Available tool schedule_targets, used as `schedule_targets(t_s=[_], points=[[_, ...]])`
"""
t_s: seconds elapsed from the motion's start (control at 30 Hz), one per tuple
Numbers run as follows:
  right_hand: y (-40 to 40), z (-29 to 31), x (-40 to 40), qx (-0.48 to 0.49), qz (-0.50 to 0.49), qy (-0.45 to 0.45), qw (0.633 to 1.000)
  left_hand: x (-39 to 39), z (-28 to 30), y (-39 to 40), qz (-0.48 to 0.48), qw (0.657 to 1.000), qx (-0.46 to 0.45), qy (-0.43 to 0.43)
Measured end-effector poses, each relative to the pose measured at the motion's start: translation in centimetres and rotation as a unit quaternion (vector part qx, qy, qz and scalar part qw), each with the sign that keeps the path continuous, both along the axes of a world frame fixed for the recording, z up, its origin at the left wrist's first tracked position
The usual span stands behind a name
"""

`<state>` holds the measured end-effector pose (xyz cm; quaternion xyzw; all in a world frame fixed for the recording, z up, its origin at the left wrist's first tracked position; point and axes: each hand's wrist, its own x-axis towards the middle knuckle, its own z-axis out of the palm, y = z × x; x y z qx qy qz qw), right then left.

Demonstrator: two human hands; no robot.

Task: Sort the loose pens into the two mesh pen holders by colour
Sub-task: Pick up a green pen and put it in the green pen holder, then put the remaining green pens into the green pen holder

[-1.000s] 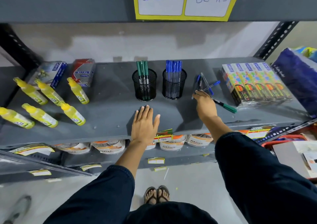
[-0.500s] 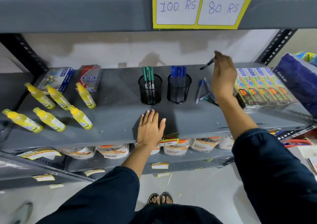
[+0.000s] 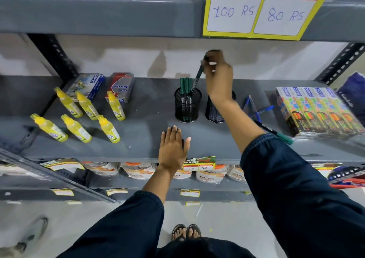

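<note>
A grey metal shelf (image 3: 138, 131) in a shop rack is carrying stationery, and a yellow price card (image 3: 260, 11) reading 100 RS and 80 RS is hanging on the shelf edge above it. The person's right hand (image 3: 218, 76) is reaching over the two black mesh holders, pinching a green pen (image 3: 198, 78) between thumb and fingers, the pen tilting with its lower end at the rim of the left mesh holder (image 3: 187, 105), where several green pens (image 3: 185, 86) are standing upright. The right mesh holder (image 3: 214, 109) is sitting just beside it, mostly hidden behind the right wrist, so I cannot tell what is in it. The left hand (image 3: 173, 149) is lying flat on the shelf's front edge, fingers together and empty. To the right of the holders a few blue pens (image 3: 254, 109) are lying loose, and another green pen (image 3: 276, 132) is lying near the sleeve. Yellow bottles (image 3: 79, 117) are lying at the left, and colourful boxes (image 3: 318, 111) at the right.
</note>
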<state>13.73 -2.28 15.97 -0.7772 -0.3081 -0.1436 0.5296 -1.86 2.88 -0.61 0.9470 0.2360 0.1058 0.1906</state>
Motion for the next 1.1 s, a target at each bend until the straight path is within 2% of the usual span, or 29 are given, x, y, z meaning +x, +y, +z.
schedule_targets(t_s=[0.17, 0.33, 0.57, 0.7, 0.87, 0.97, 1.03, 1.1], points=[[2.1, -2.5, 0.0, -0.098, 0.031, 0.019, 0.995, 0.2, 0.0, 0.0, 0.006, 1.0, 0.009, 0.012], [2.8, -4.1, 0.3, -0.155, 0.052, 0.046, 0.985, 0.4, 0.0, 0.0, 0.01, 1.0, 0.013, 0.016], [3.3, -4.4, 0.9, -0.303, 0.062, -0.02, 0.951, 0.5, -0.1, 0.0, 0.003, 1.0, 0.015, 0.006], [2.6, -4.0, 0.7, -0.244, 0.049, -0.014, 0.968, 0.4, 0.0, -0.1, 0.011, 1.0, 0.009, -0.008], [-1.8, -4.1, 0.8, -0.129, -0.045, 0.006, 0.991, 1.3, 0.9, -1.6, 0.017, 0.998, -0.016, -0.06], [-6.6, -5.5, 1.6, -0.091, -0.157, 0.025, 0.983, 3.0, 1.6, -4.2, -0.03, 0.997, -0.021, -0.062], [-10.0, -7.0, 2.1, -0.115, -0.238, 0.048, 0.963, 4.0, 1.6, -5.8, -0.058, 0.996, -0.016, -0.066], [-13.5, -8.5, 2.4, -0.198, -0.297, 0.094, 0.929, 5.1, 1.5, -7.5, -0.086, 0.994, -0.013, -0.069]])
